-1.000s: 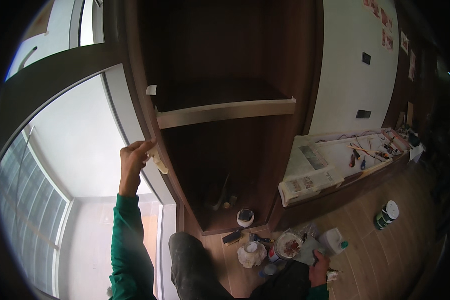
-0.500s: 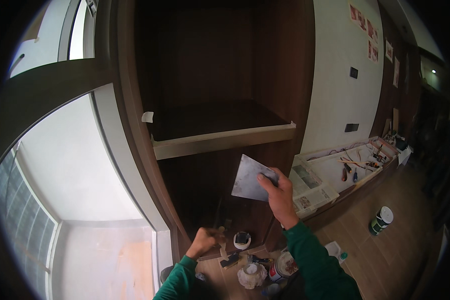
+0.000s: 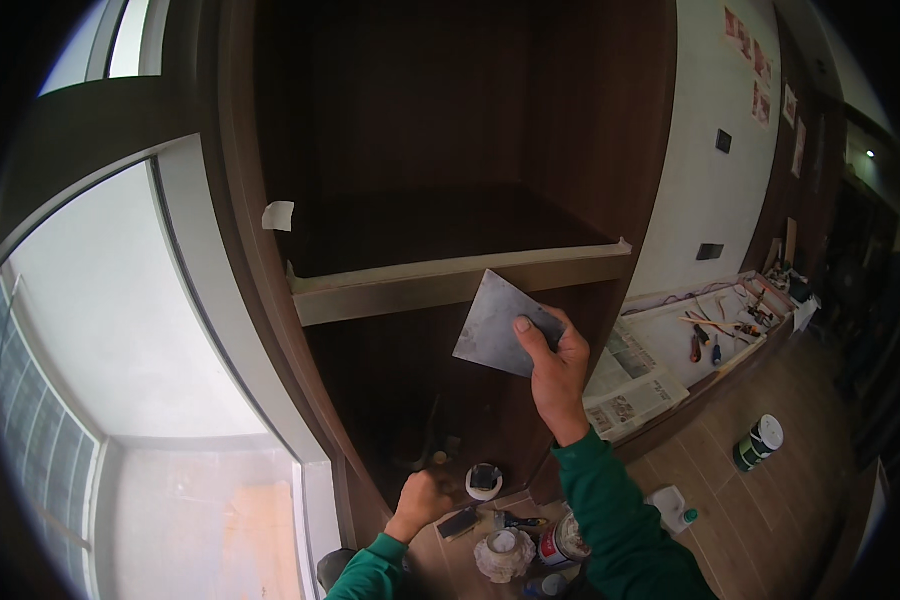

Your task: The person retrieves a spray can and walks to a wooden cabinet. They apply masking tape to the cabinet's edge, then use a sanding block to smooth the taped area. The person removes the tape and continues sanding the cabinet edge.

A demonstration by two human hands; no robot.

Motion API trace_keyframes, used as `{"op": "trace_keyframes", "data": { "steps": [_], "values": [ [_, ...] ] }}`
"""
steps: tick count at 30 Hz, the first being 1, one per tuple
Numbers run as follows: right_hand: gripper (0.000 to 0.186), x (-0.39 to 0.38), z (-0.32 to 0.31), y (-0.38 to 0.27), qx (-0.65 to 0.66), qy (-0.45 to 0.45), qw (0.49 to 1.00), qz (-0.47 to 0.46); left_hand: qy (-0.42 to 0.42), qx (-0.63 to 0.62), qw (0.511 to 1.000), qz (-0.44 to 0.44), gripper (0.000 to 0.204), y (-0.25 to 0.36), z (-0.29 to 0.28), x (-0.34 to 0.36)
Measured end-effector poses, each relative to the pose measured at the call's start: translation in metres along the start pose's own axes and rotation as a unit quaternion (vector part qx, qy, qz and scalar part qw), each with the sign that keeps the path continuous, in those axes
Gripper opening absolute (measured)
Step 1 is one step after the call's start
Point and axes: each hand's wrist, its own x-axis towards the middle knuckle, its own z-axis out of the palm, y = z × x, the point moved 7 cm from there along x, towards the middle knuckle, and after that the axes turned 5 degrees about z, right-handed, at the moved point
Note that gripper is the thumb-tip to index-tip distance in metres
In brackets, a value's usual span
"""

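My right hand [image 3: 558, 372] grips a thin, flat, square grey plate [image 3: 500, 325] by its lower right edge, thumb on its face. The plate is tilted, with its upper corner overlapping the pale front edge [image 3: 460, 277] of the cabinet shelf; I cannot tell whether they touch. My left hand [image 3: 422, 503] is low in front of the dark cabinet, fingers curled closed; whatever it may hold is hidden. Beside it are a white tub [image 3: 484, 483] with a black object in it and a dark block-like brush [image 3: 458, 524]. A white tape flap [image 3: 278, 215] sticks out at the shelf's left end.
On the floor are a paintbrush [image 3: 518, 520], a plastic-wrapped container [image 3: 504, 555], a paint can [image 3: 567, 540], a white jug [image 3: 667, 503] and a dark bucket [image 3: 760, 443]. Rightward, a low bench [image 3: 712, 372] carries newspaper [image 3: 630, 385] and several hand tools. A window frame [image 3: 195, 260] stands left.
My right hand has lifted the plate toward the shelf edge. A pale strip seen below my left fingers earlier no longer shows there. The whole view has shifted slightly.
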Motion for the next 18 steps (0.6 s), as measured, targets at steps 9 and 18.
{"op": "trace_keyframes", "data": {
  "steps": [9,18],
  "values": [
    [0.023,-0.0005,0.0091,-0.0018,0.024,-0.010,1.000,0.008,0.019,0.035,0.999,0.023,0.014,0.0111,-0.0009,0.0029],
    [0.023,-0.0012,0.0012,-0.0025,0.022,-0.007,1.000,0.014,0.020,0.031,0.998,0.040,0.022,0.0101,0.0024,0.0035]
  ]
}}
